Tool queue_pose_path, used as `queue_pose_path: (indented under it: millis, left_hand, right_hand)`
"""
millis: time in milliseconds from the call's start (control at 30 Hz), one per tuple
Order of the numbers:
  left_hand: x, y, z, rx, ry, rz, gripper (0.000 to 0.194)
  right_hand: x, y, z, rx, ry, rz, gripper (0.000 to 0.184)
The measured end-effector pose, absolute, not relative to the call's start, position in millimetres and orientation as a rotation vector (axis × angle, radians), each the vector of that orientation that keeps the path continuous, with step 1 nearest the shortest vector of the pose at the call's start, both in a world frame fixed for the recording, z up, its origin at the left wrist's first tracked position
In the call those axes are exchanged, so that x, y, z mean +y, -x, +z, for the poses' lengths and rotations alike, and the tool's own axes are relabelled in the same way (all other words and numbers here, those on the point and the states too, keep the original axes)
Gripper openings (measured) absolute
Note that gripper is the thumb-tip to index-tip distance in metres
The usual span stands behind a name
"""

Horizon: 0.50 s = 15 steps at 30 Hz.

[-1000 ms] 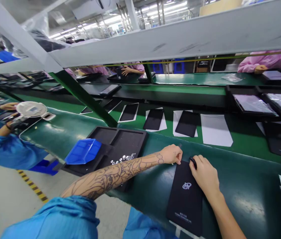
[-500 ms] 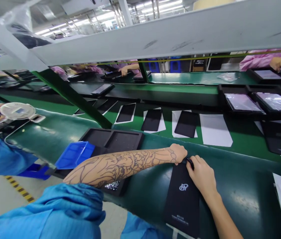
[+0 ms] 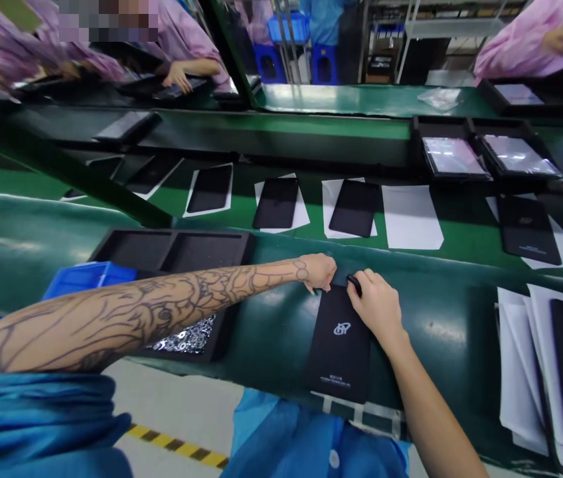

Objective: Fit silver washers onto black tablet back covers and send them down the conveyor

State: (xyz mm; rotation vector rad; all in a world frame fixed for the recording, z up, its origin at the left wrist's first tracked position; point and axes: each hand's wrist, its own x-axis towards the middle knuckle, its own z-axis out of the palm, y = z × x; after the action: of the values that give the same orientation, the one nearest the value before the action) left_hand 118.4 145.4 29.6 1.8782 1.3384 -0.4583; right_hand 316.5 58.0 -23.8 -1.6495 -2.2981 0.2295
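Observation:
A black tablet back cover (image 3: 338, 355) with a white logo lies flat on the green bench, its top end away from me. At its upper left corner is my left hand (image 3: 317, 271), fingers curled down in a pinch; whatever they hold is hidden. My right hand (image 3: 377, 307) is closed around a small dark rounded object (image 3: 354, 285) just above the upper right corner, its kind too small to tell. To the left, a black compartment tray (image 3: 212, 249) holds many small shiny metal parts (image 3: 184, 337) in its near section, partly behind my left forearm.
A blue bin (image 3: 80, 275) rests on the tray. Along the green belt lie several black panels (image 3: 276, 202) on white sheets, and a bare sheet (image 3: 412, 216). White papers (image 3: 518, 372) stand at right. A green post (image 3: 127, 196) slants across the left. Co-workers in pink sit opposite.
My view has tilted down and shifted, so the overhead shelf is out of sight. My left hand has moved slightly apart from my right; the cover stays on the bench.

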Motion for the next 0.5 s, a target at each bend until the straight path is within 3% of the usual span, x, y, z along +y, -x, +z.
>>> queue_pose_path:
  millis: [233,500]
  left_hand:
    - [145,-123,56,1.423,-1.922,-0.656,0.021]
    - [167,-165,48,1.156,-2.196,-0.680,0.045]
  right_hand:
    - [57,-315,-22,-2.291,1.642,0.232,0.020]
    - [59,-318,-17,-2.270,1.615,0.350,0.021]
